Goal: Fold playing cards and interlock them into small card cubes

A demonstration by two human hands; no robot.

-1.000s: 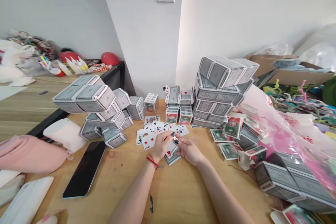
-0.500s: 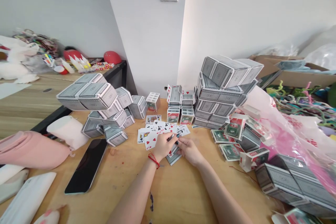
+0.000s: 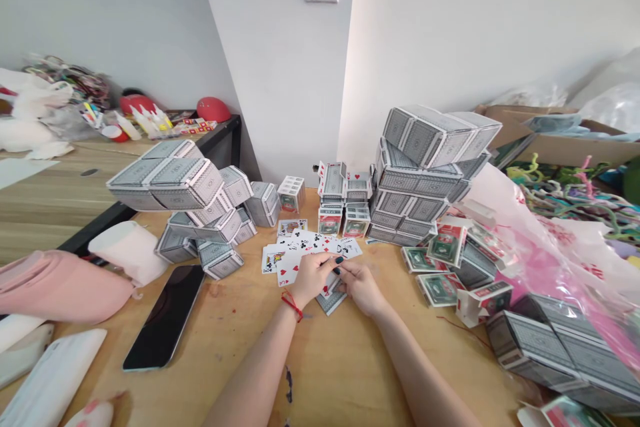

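My left hand [image 3: 316,279], with a red string bracelet at its wrist, is closed in a pinch. My right hand [image 3: 361,285] pinches from the other side, and the fingertips of both meet over a playing card [image 3: 327,292] that the fingers largely cover. Beneath them lies a grey-backed card [image 3: 333,305], partly hidden. Loose face-up playing cards [image 3: 286,269] spread over the table just beyond my hands, overlapping one another.
Folded-card blocks stand in a left stack [image 3: 185,183] and a taller right stack [image 3: 420,180]. Small card boxes [image 3: 330,220] are at the back, with more boxes [image 3: 440,289] to the right. A phone [image 3: 165,317] lies left; pink plastic [image 3: 540,253] lies right.
My fingers have shifted slightly at the pinch, with the left fingertips drawn closer over the right ones. The loose cards and stacks stay where they were.
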